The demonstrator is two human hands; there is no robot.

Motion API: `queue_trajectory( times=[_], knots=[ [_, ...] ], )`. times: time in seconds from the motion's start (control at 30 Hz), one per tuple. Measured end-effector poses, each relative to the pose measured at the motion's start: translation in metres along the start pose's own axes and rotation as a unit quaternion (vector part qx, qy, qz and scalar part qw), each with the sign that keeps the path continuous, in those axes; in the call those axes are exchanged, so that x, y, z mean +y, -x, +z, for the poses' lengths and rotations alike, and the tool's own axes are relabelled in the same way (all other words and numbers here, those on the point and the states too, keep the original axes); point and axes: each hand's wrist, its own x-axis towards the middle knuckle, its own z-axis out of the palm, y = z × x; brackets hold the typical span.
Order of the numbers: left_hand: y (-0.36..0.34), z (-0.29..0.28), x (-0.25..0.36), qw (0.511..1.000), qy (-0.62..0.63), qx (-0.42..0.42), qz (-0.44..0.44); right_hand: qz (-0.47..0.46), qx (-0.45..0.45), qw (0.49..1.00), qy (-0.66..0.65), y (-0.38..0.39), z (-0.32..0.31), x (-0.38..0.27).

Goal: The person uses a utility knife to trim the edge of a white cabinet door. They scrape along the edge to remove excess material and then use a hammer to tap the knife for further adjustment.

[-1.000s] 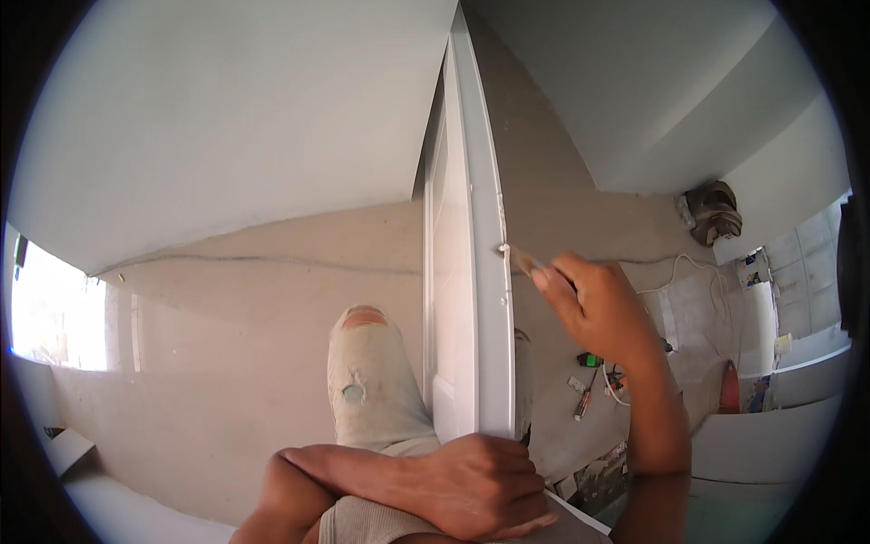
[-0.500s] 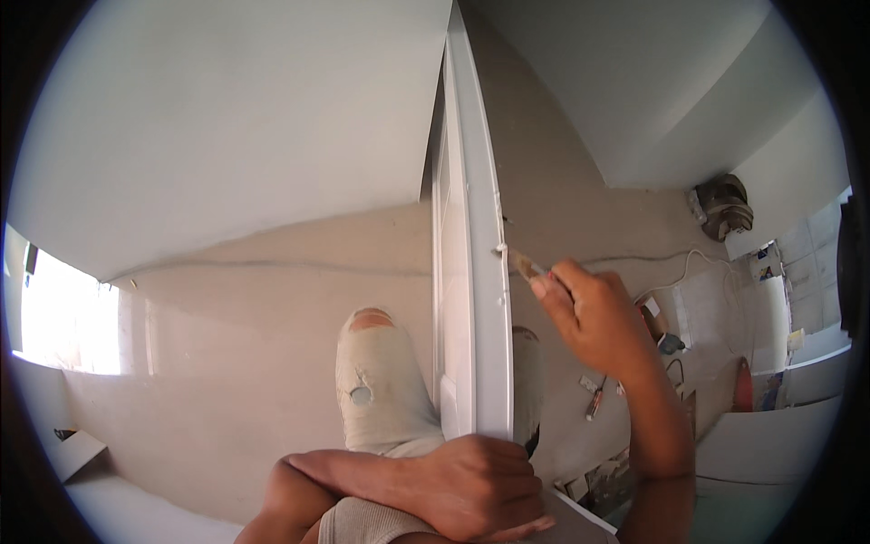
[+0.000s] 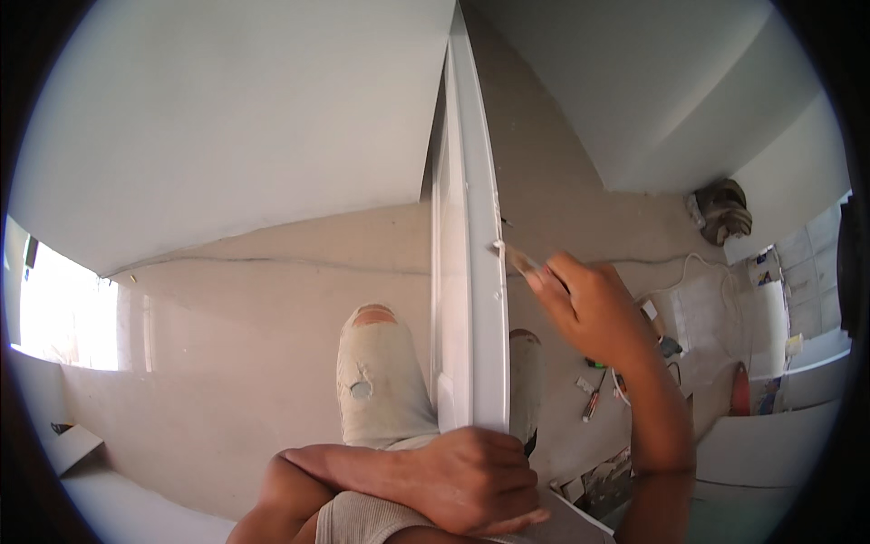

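Note:
My right hand (image 3: 594,308) grips a small paintbrush (image 3: 515,257), its white-tipped bristles touching the narrow edge of a white door (image 3: 473,272) that runs up the middle of the view. My left hand (image 3: 471,480) clasps the lower part of that door edge, with the forearm crossing in front of my body. My legs in pale, paint-marked trousers (image 3: 381,385) stand on either side of the door.
A bare beige floor (image 3: 272,344) spreads to the left, with a bright opening (image 3: 63,317) at the far left. On the right lie small tools and markers (image 3: 594,399), a white cable (image 3: 707,272), a crumpled dark bundle (image 3: 725,210) and white fixtures.
My right hand with the brush has slid slightly down and right along the door edge. The view has shifted a little; the left hand keeps its hold.

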Motion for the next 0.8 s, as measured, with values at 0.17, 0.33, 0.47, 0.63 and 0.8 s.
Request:
queue_trajectory(
  times=[0.17,0.33,0.47,0.63,0.8],
  knots=[
    [-0.013,-0.014,0.002,0.997,-0.051,0.006,0.054,0.030,-0.046,0.998,-0.006,-0.015,-0.003,-0.004],
    [0.008,0.007,-0.001,0.999,0.028,0.021,-0.013,0.027,-0.039,0.999,-0.008,-0.007,-0.008,-0.007],
    [0.007,0.012,0.001,0.999,-0.006,0.033,-0.010,0.048,-0.061,0.997,-0.004,-0.015,-0.006,-0.011],
    [0.005,0.005,0.004,0.996,-0.078,0.022,0.030,0.063,-0.056,0.996,-0.005,-0.020,-0.001,-0.008],
    [0.040,0.025,-0.006,0.974,-0.185,0.123,0.053,0.062,-0.072,0.995,-0.003,-0.018,-0.002,-0.012]
  ],
)
